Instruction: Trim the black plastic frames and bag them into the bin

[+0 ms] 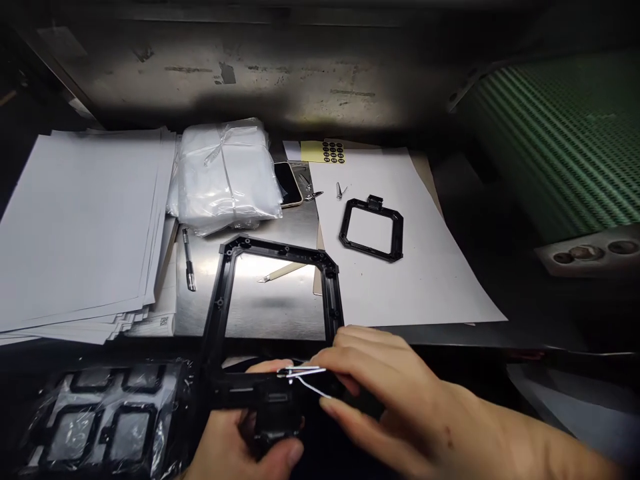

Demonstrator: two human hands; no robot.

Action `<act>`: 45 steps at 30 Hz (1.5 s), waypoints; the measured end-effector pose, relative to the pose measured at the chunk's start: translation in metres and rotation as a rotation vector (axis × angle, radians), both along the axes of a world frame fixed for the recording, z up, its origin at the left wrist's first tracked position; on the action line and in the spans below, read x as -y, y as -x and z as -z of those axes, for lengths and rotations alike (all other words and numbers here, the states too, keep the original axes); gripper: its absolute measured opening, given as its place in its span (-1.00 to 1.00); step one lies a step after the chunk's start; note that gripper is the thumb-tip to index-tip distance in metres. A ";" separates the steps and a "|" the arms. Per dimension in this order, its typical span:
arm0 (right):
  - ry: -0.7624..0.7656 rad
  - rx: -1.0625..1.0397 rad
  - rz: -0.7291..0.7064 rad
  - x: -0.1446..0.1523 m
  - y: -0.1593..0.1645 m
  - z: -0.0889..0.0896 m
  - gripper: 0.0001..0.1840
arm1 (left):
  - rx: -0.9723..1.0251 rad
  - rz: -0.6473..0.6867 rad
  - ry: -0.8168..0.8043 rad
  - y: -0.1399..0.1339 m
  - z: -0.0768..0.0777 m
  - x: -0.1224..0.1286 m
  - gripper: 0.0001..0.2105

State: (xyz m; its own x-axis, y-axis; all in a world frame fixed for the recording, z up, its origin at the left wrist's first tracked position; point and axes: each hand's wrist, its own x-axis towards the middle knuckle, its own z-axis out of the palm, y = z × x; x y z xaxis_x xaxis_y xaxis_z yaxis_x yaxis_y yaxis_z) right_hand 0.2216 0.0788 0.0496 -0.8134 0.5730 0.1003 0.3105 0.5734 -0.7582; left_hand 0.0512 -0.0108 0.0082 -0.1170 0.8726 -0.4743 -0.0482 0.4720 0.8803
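Note:
My left hand (255, 440) grips a black plastic frame (284, 251) by the tab on its near side, thumb in front and fingers behind. The frame is tilted up, with its far edge over the metal table. In my right hand (385, 393) is a silver nail clipper (305, 371), pinched between thumb and fingers, its lever swung away from the body. The clipper's jaws are at the frame's near bar, close to the tab; whether they bite on anything cannot be made out. A second, similar black frame (398, 237) lies flat on white paper beyond my right hand.
Paper stacks (90, 220) lie left, beside a bundle of clear plastic bags (225, 177), a phone (290, 183) and a pen (189, 260). A craft knife (285, 272), another nail clipper (340, 191) and a yellow sticker sheet (320, 152) lie behind. Bagged frames (75, 433) sit lower left.

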 end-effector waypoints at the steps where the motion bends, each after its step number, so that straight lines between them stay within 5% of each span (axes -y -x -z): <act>1: -0.026 0.017 -0.019 0.001 0.001 0.001 -0.84 | -0.023 0.011 -0.009 0.001 0.002 0.000 -0.58; 9: -0.066 -0.005 -0.094 0.003 0.004 0.008 -0.85 | 0.174 0.069 0.044 0.000 0.007 -0.002 -0.65; 13: 0.125 -0.186 0.212 0.001 -0.008 0.021 -0.85 | 0.310 -0.004 0.092 0.003 0.020 -0.005 -0.66; 17: -0.043 -0.013 0.732 -0.021 -0.038 0.070 -0.84 | 0.455 -0.026 0.167 0.015 0.047 -0.005 -0.72; 20: -0.188 0.225 0.785 -0.040 -0.064 0.118 -0.84 | 0.509 -0.065 0.250 0.022 0.072 0.001 -0.73; 24: -0.287 0.383 0.754 -0.052 -0.071 0.149 -0.75 | 0.568 -0.157 0.366 0.024 0.098 0.010 -0.73; 32: -0.384 0.415 0.190 -0.093 0.031 0.150 -0.76 | 0.753 -0.294 0.471 0.019 0.114 0.010 -0.71; 35: -0.381 0.435 0.121 -0.110 0.049 0.162 -0.79 | 0.929 -0.303 0.485 0.018 0.118 0.003 -0.92; 36: -0.381 0.442 0.139 -0.112 0.051 0.164 -0.77 | 0.966 -0.316 0.497 0.017 0.119 0.000 -0.84; 40: -0.356 0.435 0.235 -0.107 0.049 0.149 -0.72 | 0.960 -0.407 0.519 0.010 0.123 -0.009 -0.67; 45: -0.374 0.646 -0.031 -0.079 0.050 0.119 -0.74 | 0.940 -0.462 0.513 0.004 0.131 -0.010 -0.69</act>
